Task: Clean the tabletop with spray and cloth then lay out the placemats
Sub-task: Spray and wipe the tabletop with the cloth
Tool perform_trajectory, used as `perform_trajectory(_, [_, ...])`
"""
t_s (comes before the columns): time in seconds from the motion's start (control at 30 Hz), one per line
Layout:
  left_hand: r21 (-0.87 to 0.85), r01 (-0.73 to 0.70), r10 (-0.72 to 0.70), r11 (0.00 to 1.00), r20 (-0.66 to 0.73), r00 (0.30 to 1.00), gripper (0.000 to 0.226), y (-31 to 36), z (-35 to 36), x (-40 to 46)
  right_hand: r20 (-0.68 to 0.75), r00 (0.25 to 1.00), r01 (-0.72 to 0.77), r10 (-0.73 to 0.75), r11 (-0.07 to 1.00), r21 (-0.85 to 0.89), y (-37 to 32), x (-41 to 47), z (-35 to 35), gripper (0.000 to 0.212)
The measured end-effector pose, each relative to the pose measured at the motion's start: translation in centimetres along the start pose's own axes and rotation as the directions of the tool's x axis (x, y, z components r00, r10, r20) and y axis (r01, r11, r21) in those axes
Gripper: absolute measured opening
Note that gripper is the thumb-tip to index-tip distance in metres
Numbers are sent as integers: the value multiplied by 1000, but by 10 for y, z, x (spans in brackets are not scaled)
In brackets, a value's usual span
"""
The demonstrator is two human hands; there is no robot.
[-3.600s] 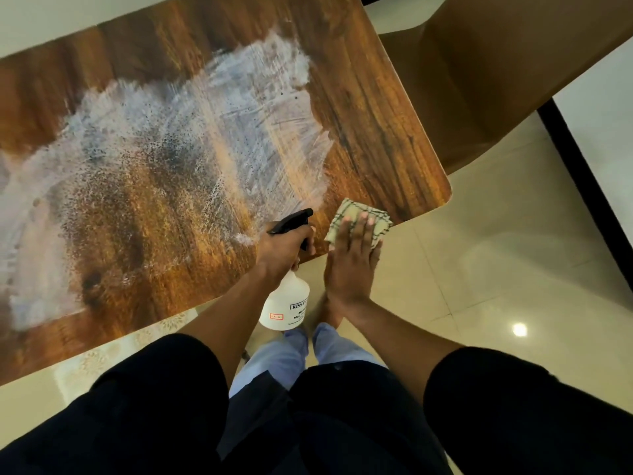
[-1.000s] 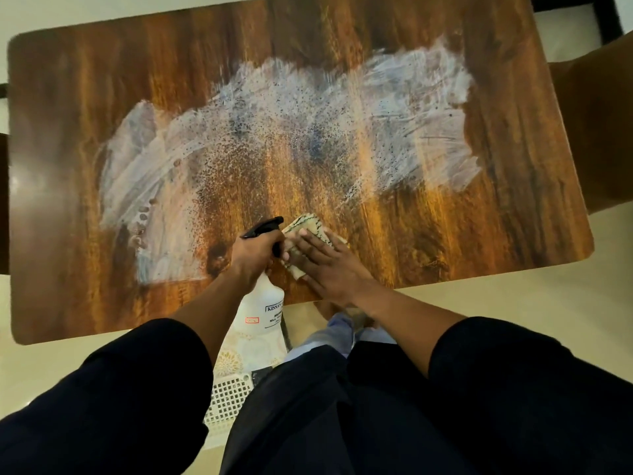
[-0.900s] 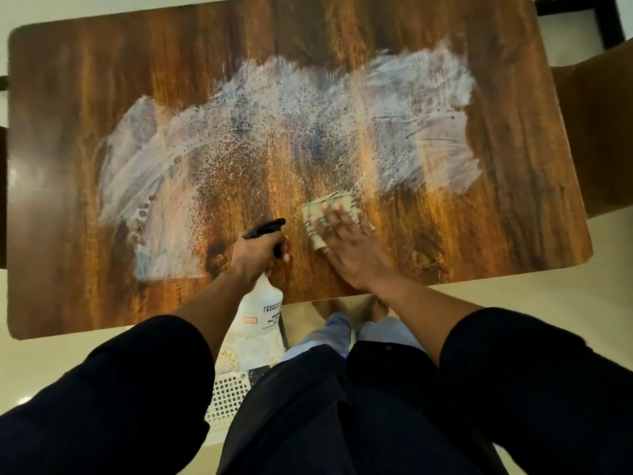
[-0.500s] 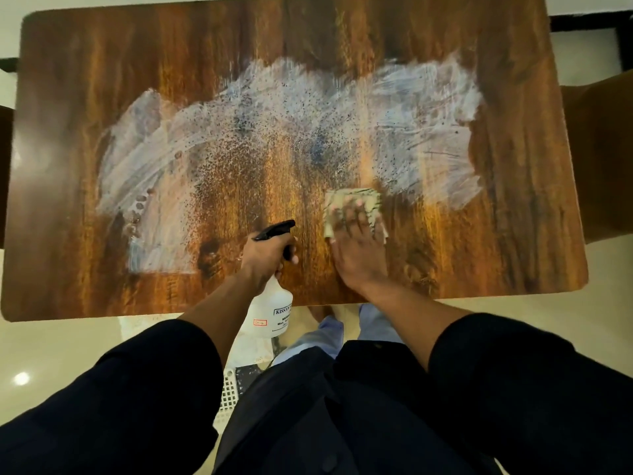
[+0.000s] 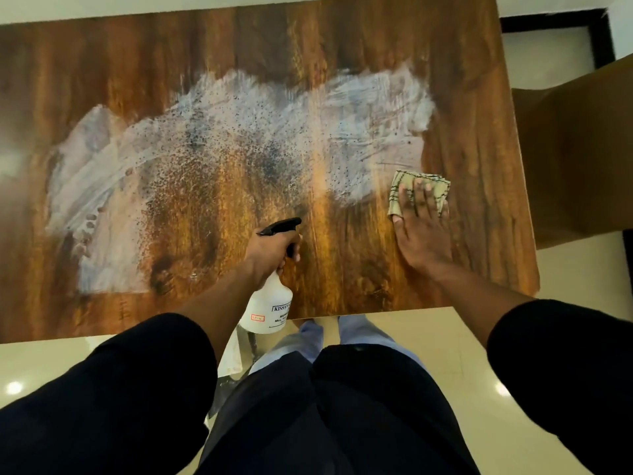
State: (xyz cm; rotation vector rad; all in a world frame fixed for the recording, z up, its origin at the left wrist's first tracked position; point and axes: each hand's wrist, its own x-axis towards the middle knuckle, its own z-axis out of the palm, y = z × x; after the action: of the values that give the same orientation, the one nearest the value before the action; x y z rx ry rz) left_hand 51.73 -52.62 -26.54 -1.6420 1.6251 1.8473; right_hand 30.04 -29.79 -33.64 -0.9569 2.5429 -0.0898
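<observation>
Wooden counter (image 5: 342, 46) fills most of the view, dark-to-amber grain, rounded corner at about 4 o'clock. Wide whitish smear of spray residue (image 5: 239, 132) runs across its middle from 9 o'clock to 2 o'clock, streaked with wipe marks at both ends, speckled with dark droplets around centre. Glossy cream tiled floor (image 5: 428, 337) below the near edge, from 8 to 4 o'clock, with bright light reflections. Brown chair (image 5: 575, 159) at 3 o'clock, just beside the counter's short edge. Person's dark sleeves and dark clothing cover the bottom of frame at 6 o'clock; light blue trouser legs show under the counter edge.

White spray bottle (image 5: 269, 310) near centre, slightly toward 6 o'clock, body hanging past the near edge of the counter, label partly readable, black trigger head pointing to 3 o'clock. Left hand (image 5: 274, 246) wraps its fingers round the bottle neck under the trigger, held above the counter.

Right hand (image 5: 423, 231) at about 3 o'clock, flat, fingers straight and spread, pressing down on the cloth. Folded cream cloth (image 5: 399, 186) with dark check lines lies on the counter under those fingers, at the right end of the residue smear. Hands well apart.

Something pale and patterned on the floor under the bottle, too hidden to identify.
</observation>
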Motion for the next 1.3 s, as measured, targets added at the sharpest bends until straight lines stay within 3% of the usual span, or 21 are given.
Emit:
perform_trajectory(0.1, [22, 3, -3, 1000, 10, 1000, 21, 7, 16, 6, -11, 997, -81, 81, 997, -18, -12, 1, 5, 66])
perform_trajectory(0.17, [28, 9, -10, 1000, 25, 1000, 22, 11, 27, 10, -9, 999, -46, 45, 998, -30, -32, -9, 14, 67])
perform_trajectory(0.3, [33, 35, -35, 999, 8, 999, 23, 21, 47, 12, -7, 941, 339, -339, 940, -33, -55, -52, 37, 69])
perform_trajectory(0.43, [50, 13, -14, 999, 25, 1000, 22, 28, 62, 11, 5, 868, 495, -496, 865, -82, -28, -55, 39, 67])
perform_trajectory(0.5, [75, 16, -18, 997, 17, 1000, 20, 30, 67, 12, -17, 923, 383, -385, 921, -74, -7, -44, 30, 67])
perform_trajectory(0.57, [85, 17, -17, 996, -9, 1000, 17, 32, 71, 12, -77, 984, 159, -163, 986, -56, 18, -29, 20, 66])
perform_trajectory(0.67, [59, -7, 9, 998, -29, 1000, 11, 32, 76, 14, -121, 986, -114, 115, 993, 20, 49, -6, 3, 67])
perform_trajectory(0.77, [16, -40, 40, 999, -39, 998, 15, 35, 80, 13, -118, 968, -215, 220, 975, 50, 47, 5, -2, 69])
perform_trajectory(0.87, [-54, -29, 24, 998, -103, 994, 14, 38, 84, 14, -129, 979, -154, 157, 987, 35, 25, -6, 4, 70])
perform_trajectory(0.93, [-91, -15, 1, 996, -152, 988, 21, 40, 86, 16, -83, 995, 58, -59, 998, -15, 13, -22, 10, 70])
perform_trajectory(1.0, [-119, 4, -27, 993, -193, 981, 30, 42, 89, 17, -27, 961, 274, -276, 960, -58, 10, -34, 14, 69])
perform_trajectory(1.1, [-160, -15, -21, 987, -216, 976, 13, 49, 90, 14, 18, 904, 426, -427, 899, -99, 24, -30, 10, 67])
perform_trajectory(1.17, [-192, -21, -23, 981, -228, 973, 17, 50, 88, 15, 26, 918, 395, -395, 912, -112, 36, -11, 1, 66])
perform_trajectory(1.23, [-228, -31, -25, 973, -235, 972, 27, 50, 83, 17, -19, 974, 221, -224, 971, -88, 46, 17, -10, 66])
perform_trajectory(1.3, [-235, -20, -39, 972, -244, 969, 19, 51, 79, 15, -63, 997, 44, -47, 998, -39, 49, 47, -21, 66])
